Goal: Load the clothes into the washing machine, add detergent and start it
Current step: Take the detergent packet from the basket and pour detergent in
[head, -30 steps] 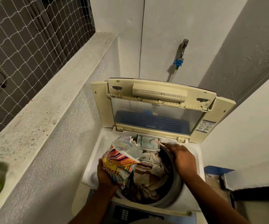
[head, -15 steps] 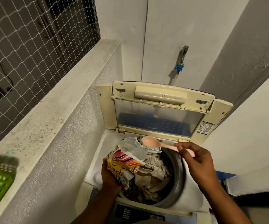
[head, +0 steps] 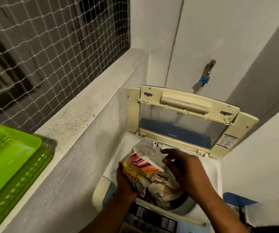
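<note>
A white top-loading washing machine point(head: 216, 170) stands with its lid point(head: 182, 126) propped up at the back. Brown and cream clothes point(head: 162, 190) fill the drum. My left hand point(head: 123, 184) grips a colourful striped detergent packet point(head: 140, 170) from below, holding it over the drum's left rim. My right hand point(head: 184, 169) reaches across the drum, with its fingers pinched on the packet's open top. The pink spoon is out of sight. The dark control panel point(head: 153, 217) runs along the machine's front edge, just below my wrists.
A green perforated plastic basket point(head: 9, 162) sits on the speckled concrete ledge point(head: 85, 115) to the left, under a netted window point(head: 51, 39). A tap with a blue fitting point(head: 205, 78) juts from the wall behind the lid. White walls close in on the right.
My right hand, which held the pink spoon up above the drum, has come down onto the packet's mouth and the spoon is no longer visible. The view has swung left, showing more of the basket.
</note>
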